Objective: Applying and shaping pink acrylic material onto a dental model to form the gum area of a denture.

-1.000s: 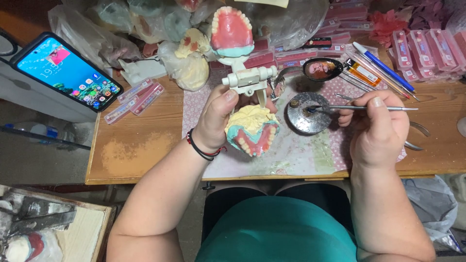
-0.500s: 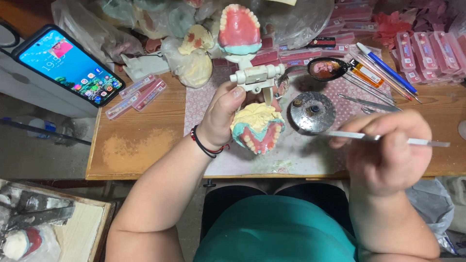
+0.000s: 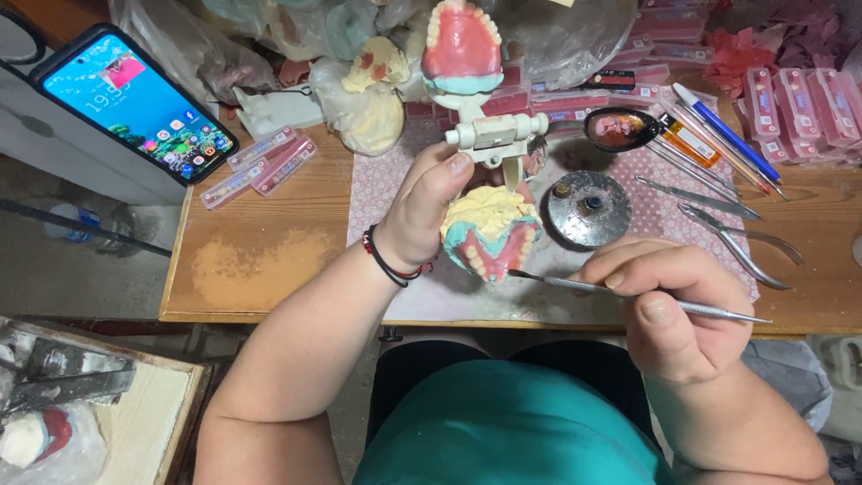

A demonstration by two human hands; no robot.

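My left hand (image 3: 429, 208) grips a hinged dental model holder (image 3: 489, 139) whose lower part carries a yellow plaster cast with pink wax gums and teeth (image 3: 492, 235). Its upper cast, pink with white teeth (image 3: 461, 40), is swung open and points away from me. My right hand (image 3: 669, 310) pinches a thin metal wax tool (image 3: 628, 295); the tool's tip touches the pink wax at the front of the lower cast.
A round metal burner lid (image 3: 588, 208) sits on the patterned mat (image 3: 377, 180) right of the cast. A dark spoon (image 3: 621, 128), metal tools (image 3: 736, 233), pens (image 3: 727, 135) and pink tooth cards (image 3: 790, 99) lie right; a lit phone (image 3: 135, 101) leans left. Plaster casts in bags (image 3: 368, 99) crowd the back.
My right hand has drawn the metal tool away from the burner lid, toward me and to the left, and set its tip on the wax of the lower cast. The left hand still holds the holder.
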